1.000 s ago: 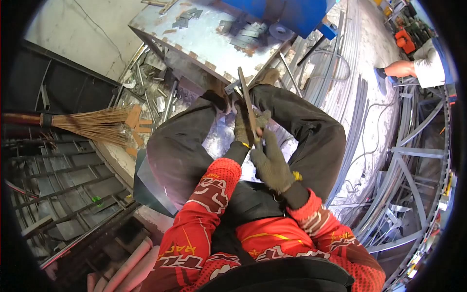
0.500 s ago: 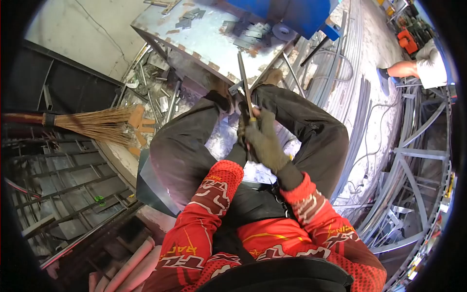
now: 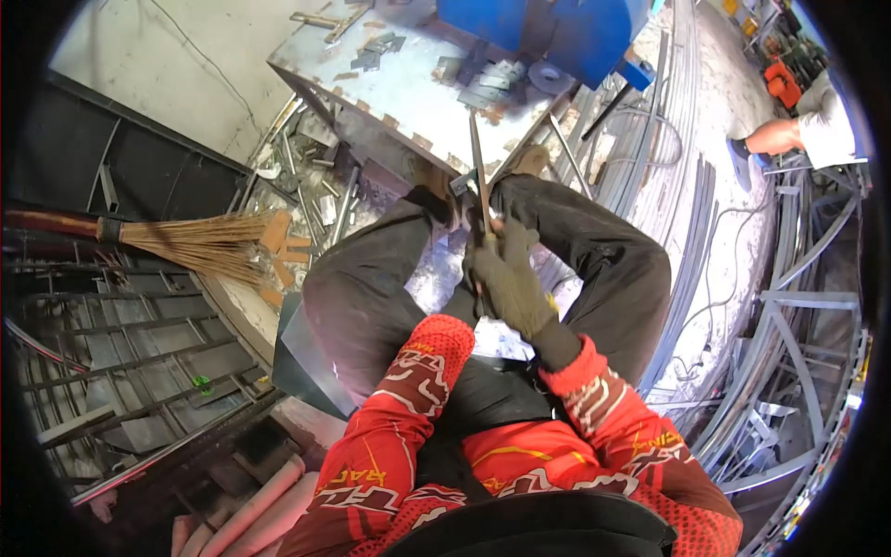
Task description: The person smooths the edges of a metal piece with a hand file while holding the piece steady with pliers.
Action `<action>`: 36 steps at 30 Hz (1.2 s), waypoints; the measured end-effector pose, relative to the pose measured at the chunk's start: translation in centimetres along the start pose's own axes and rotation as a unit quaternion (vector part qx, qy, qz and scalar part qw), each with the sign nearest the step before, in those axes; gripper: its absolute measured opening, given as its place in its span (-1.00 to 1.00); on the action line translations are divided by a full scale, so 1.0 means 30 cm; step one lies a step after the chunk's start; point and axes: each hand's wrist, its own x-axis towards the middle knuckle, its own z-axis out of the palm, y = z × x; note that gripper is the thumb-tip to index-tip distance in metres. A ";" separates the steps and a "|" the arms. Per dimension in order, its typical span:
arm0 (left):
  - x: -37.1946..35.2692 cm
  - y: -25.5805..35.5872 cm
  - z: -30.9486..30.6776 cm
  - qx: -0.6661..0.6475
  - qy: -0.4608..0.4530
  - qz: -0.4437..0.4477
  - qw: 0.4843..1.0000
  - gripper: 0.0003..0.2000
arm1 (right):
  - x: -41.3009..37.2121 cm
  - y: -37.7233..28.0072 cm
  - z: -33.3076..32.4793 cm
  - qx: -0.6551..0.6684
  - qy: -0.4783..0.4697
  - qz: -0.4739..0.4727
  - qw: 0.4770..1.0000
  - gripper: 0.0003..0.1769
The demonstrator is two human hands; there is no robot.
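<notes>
I sit with my knees apart, and both gloved hands meet between them. My right hand [image 3: 509, 278] is wrapped around a long flat metal bar [image 3: 478, 158] that stands nearly upright and points toward a steel table [image 3: 408, 84]. My left hand [image 3: 471, 267] is mostly hidden behind the right one, and it grips the same bar lower down. The bar's lower end is covered by my hands. A small metal piece [image 3: 461, 185] sits at the bar's side near my feet.
Scrap plates lie on the steel table beside a blue machine [image 3: 548, 32]. A broom [image 3: 176, 243] lies to the left, above dark grating. Curved steel rods and frames [image 3: 742, 306] fill the right side. Another person's arm [image 3: 789, 135] shows at the top right.
My right hand slid up the bar from below and now covers my left hand. The bar has shifted slightly up and right in view.
</notes>
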 end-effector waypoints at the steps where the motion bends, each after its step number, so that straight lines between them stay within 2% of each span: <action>1: -0.045 0.001 -0.024 -0.002 -0.006 0.003 1.000 -0.37 | -0.032 0.040 -0.004 -0.030 0.019 -0.051 0.998 -0.31; 2: 0.017 -0.007 0.011 -0.005 -0.007 0.002 1.000 -0.37 | -0.087 0.095 -0.009 -0.060 0.038 -0.097 0.993 -0.31; 3: 0.097 0.006 0.042 -0.009 -0.006 0.001 1.000 -0.37 | -0.169 0.157 -0.025 -0.104 0.033 -0.059 0.992 -0.31; 4: 0.103 -0.007 0.042 -0.014 -0.004 -0.002 1.000 -0.37 | -0.177 0.131 -0.027 -0.107 0.032 -0.054 0.992 -0.31; 6: 0.083 -0.003 0.010 -0.015 0.002 -0.020 1.000 -0.37 | -0.201 0.076 -0.017 -0.022 0.018 0.010 1.000 -0.31; 8: -0.014 -0.003 -0.029 -0.006 -0.006 -0.025 1.000 -0.37 | -0.103 0.031 -0.023 0.007 0.005 -0.008 1.000 -0.31; 10: 0.034 0.005 0.009 0.002 -0.010 -0.023 1.000 -0.37 | -0.034 -0.030 -0.020 -0.029 -0.004 -0.012 0.999 -0.39; 12: 0.021 -0.005 0.032 0.010 -0.019 -0.020 1.000 -0.37 | -0.054 0.006 -0.032 -0.003 -0.013 -0.006 1.000 -0.37; 14: 0.050 0.026 0.037 0.008 -0.025 -0.021 0.999 -0.37 | -0.166 0.053 -0.040 -0.012 0.004 0.063 0.998 -0.24; 15: 0.108 0.022 0.070 0.007 -0.028 -0.023 0.999 -0.37 | -0.219 0.084 -0.049 -0.004 -0.018 0.042 0.999 -0.22; 18: 0.115 0.021 0.058 0.005 -0.027 -0.042 0.999 -0.37 | -0.233 0.089 -0.038 -0.040 -0.001 0.011 0.999 -0.24; 22: 0.033 0.074 0.075 0.018 -0.045 -0.035 0.998 -0.37 | -0.057 -0.020 -0.081 -0.095 -0.018 -0.067 0.993 -0.35; 23: 0.010 0.075 0.108 -0.002 -0.024 0.001 1.000 -0.48 | -0.055 -0.070 -0.099 -0.072 -0.021 -0.022 0.997 -0.38; 24: -0.106 0.162 0.337 0.153 -0.014 0.096 0.983 -0.62 | -0.057 -0.139 -0.112 -0.051 -0.023 0.022 0.998 -0.41; 25: -0.122 0.171 0.321 0.321 0.032 0.115 0.939 -0.68 | -0.037 -0.119 -0.124 -0.066 0.004 -0.117 0.991 -0.41; 26: -0.138 0.178 0.284 0.478 0.077 0.128 0.866 -0.73 | -0.027 -0.114 -0.163 -0.108 0.031 -0.137 0.984 -0.40; 27: -0.139 0.196 0.253 0.493 0.047 0.134 0.858 -0.75 | -0.021 -0.095 -0.212 -0.147 0.047 -0.137 0.978 -0.38; 28: -0.144 0.239 0.199 0.607 -0.019 0.021 0.794 -0.76 | -0.023 -0.081 -0.251 -0.184 0.063 -0.137 0.971 -0.37; 29: -0.159 0.294 0.181 0.711 -0.107 0.161 0.676 -0.76 | -0.040 -0.083 -0.272 -0.190 0.062 -0.134 0.971 -0.37; 30: -0.175 0.337 0.188 0.779 -0.186 0.293 0.523 -0.76 | -0.064 -0.085 -0.288 -0.193 0.079 -0.097 0.973 -0.37; 31: -0.192 0.365 0.231 0.679 -0.087 0.173 0.708 -0.73 | -0.084 -0.084 -0.300 -0.196 0.097 -0.060 0.974 -0.37; 32: -0.212 0.407 0.290 0.533 0.017 0.043 0.845 -0.70 | -0.099 -0.072 -0.307 -0.200 0.094 -0.058 0.973 -0.37; 33: -0.225 0.471 0.333 0.570 0.033 -0.065 0.819 -0.67 | -0.115 -0.046 -0.309 -0.191 0.100 -0.040 0.976 -0.37; 34: -0.234 0.527 0.364 0.568 0.038 -0.062 0.820 -0.67 | -0.118 -0.012 -0.310 -0.181 0.105 -0.023 0.978 -0.38; 35: -0.242 0.584 0.395 0.627 0.020 -0.060 0.777 -0.64 | -0.091 0.082 -0.341 -0.196 0.103 -0.085 0.971 -0.38; 36: -0.257 0.640 0.442 0.684 0.002 -0.059 0.727 -0.62 | -0.084 0.084 -0.330 -0.193 0.098 -0.087 0.972 -0.38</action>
